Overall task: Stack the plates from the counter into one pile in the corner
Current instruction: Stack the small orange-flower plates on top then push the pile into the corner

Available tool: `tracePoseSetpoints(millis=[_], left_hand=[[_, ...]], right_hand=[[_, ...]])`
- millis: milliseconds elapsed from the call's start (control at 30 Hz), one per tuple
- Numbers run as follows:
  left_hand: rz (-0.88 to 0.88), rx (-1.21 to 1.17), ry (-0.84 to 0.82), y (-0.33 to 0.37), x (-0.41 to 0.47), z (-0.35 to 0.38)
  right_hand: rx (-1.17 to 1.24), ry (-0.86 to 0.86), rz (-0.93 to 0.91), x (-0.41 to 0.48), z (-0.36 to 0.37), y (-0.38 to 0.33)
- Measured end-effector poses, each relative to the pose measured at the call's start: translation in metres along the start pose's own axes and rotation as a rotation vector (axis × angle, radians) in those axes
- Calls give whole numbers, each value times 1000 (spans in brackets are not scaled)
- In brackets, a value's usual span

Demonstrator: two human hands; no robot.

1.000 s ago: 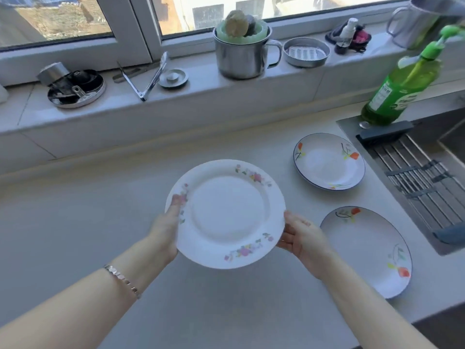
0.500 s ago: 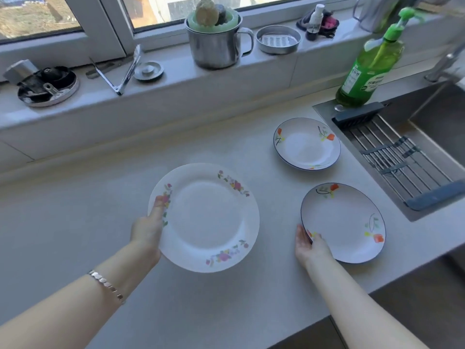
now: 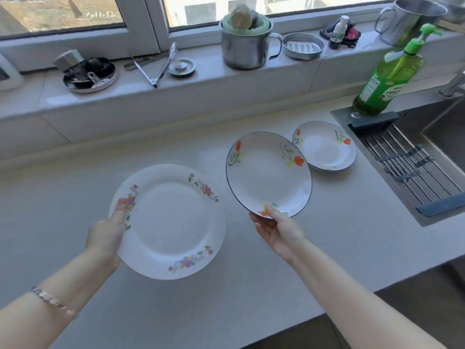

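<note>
My left hand (image 3: pixel 107 234) grips the left rim of a large white plate with pink flowers (image 3: pixel 171 220), held level above the counter. A dark-rimmed plate with orange flowers (image 3: pixel 268 173) is lifted off the counter and tilted, with my right hand (image 3: pixel 276 226) pinching its near edge, thumb on top. A second orange-flowered plate (image 3: pixel 325 147) lies flat on the counter (image 3: pixel 75 197) behind it, beside the sink.
A sink with a drying rack (image 3: pixel 412 167) is at the right. A green soap bottle (image 3: pixel 390 79) stands at its back corner. The windowsill holds a steel mug (image 3: pixel 247 47), tongs (image 3: pixel 156 66), a soap dish (image 3: pixel 303 46) and a small pan (image 3: pixel 89 73).
My right hand let go of the pink-flowered plate, reached to the near orange-flowered plate and has lifted it off the counter. The left hand keeps the pink-flowered plate alone.
</note>
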State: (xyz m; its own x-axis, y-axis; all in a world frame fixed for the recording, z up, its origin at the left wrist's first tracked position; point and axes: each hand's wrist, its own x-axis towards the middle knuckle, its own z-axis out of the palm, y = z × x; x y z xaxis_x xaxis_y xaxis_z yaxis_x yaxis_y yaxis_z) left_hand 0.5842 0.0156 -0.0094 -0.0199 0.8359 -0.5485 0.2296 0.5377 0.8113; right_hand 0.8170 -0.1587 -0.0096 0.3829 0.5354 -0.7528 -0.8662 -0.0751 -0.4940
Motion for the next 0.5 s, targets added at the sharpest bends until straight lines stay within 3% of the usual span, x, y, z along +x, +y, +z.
tracePoseSetpoints(millis=[200, 500], left_hand=[[29, -63, 181, 11, -5, -129], [38, -288, 445, -10, -22, -368]], right_hand=[[-341, -210, 0, -21, 97, 54], [-531, -379, 78, -67, 238, 210]])
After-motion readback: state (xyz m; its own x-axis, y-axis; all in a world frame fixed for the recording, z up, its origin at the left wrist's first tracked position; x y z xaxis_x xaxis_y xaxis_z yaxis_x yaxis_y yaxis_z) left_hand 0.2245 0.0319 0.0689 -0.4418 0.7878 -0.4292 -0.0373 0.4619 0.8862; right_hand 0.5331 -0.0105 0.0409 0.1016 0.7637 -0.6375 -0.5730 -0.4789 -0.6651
